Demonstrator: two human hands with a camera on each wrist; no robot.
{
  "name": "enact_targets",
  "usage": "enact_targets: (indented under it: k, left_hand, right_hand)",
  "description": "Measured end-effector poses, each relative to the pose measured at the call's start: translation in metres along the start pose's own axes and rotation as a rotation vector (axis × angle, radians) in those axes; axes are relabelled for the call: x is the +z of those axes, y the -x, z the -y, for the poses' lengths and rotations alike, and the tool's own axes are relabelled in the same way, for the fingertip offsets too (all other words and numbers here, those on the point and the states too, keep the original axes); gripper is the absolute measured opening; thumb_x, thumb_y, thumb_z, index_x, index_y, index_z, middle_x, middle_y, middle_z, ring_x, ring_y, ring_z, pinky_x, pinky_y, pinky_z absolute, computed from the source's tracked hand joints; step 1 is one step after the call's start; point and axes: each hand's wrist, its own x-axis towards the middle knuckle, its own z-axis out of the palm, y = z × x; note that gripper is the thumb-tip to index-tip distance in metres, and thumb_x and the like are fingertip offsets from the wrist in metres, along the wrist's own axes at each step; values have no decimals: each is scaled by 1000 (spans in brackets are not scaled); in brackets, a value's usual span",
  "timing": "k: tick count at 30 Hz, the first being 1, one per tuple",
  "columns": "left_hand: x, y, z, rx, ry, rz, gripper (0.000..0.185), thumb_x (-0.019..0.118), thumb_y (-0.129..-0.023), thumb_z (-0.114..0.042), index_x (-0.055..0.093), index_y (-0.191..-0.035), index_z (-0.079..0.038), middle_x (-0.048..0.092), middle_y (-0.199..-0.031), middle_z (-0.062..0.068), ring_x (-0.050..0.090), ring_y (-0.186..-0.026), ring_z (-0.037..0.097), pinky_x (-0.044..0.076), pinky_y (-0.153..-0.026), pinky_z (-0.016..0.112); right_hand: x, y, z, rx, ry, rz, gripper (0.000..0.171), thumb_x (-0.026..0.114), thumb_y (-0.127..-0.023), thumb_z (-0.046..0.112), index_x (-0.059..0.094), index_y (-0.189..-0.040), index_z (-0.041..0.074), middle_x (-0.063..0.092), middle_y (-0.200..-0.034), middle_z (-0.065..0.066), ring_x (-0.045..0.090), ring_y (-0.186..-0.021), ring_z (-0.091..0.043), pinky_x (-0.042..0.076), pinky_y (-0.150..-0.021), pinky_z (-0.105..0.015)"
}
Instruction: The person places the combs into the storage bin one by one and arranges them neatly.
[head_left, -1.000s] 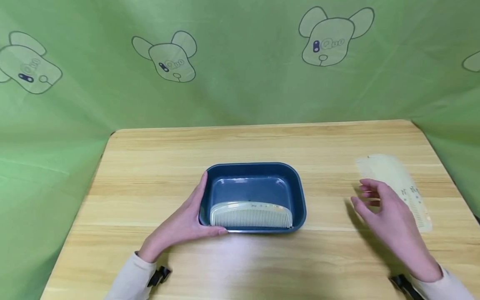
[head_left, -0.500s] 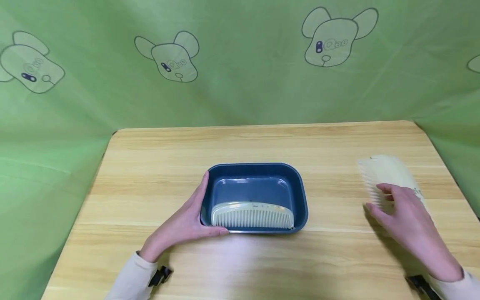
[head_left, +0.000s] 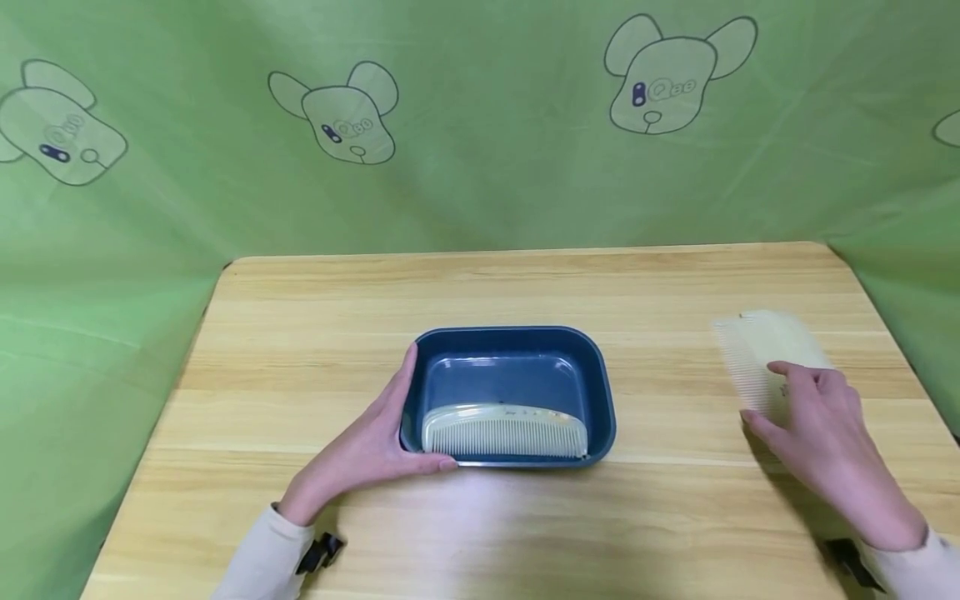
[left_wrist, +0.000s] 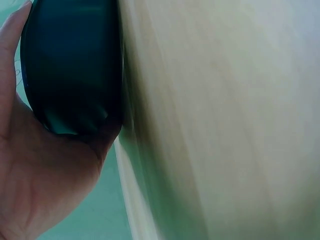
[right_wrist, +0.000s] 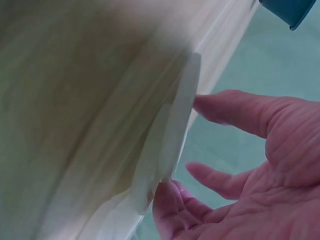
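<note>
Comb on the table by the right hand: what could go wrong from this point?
The comb on the table lies flat, and the right hand has only fingertips at its edges, so it could slide away or slip out of a thin pinch. The blue tray already holds another comb along its near wall; a second could land on it, teeth snagging. The left hand only rests against the tray's side, so a bump might shift it.

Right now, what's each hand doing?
Left hand: open, resting against the dark blue plastic tray.
Right hand: open, fingertips touching the pale cream comb, not gripping.
</note>
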Motion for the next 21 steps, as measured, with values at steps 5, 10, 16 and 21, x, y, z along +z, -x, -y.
enact_targets:
  k: [5, 10, 16, 21]
  left_hand:
    - [-1, 0, -1, 1, 1, 1, 148, 96, -81, -57, -17, -173, -32, -2, -182, 2, 11, -164, 27, 24, -128, 55]
    - [0, 0, -1, 3, 5, -2, 149, 97, -80, -56, -16, -174, -31, -3, -181, 4, 11, -164, 30, 23, -128, 57]
    - [1, 0, 0, 9, 9, -3, 150, 96, -79, -59, -18, -173, -31, -2, -181, 6, 12, -164, 30, 23, -127, 57]
    - [2, 0, 1, 8, 9, -8, 150, 96, -79, -59, -18, -173, -33, -2, -181, 4, 12, -164, 29, 24, -127, 56]
  right_hand:
    - [-2, -4, -1, 24, 22, 22, 83, 86, -89, 6, 36, -145, -31, 37, -125, -58, 33, -114, -74, 34, -86, -82]
    - [-4, -8, -3, 28, 32, 48, 86, 87, -89, 7, 34, -145, -32, 38, -122, -61, 36, -111, -73, 38, -83, -82]
    - [-6, -9, -1, 38, 31, 61, 84, 86, -90, 7, 35, -145, -30, 40, -118, -59, 36, -110, -70, 39, -80, -79]
    - [-5, -9, 4, 17, 29, 40, 83, 89, -87, 4, 38, -143, -30, 50, -106, -49, 43, -100, -63, 41, -76, -72]
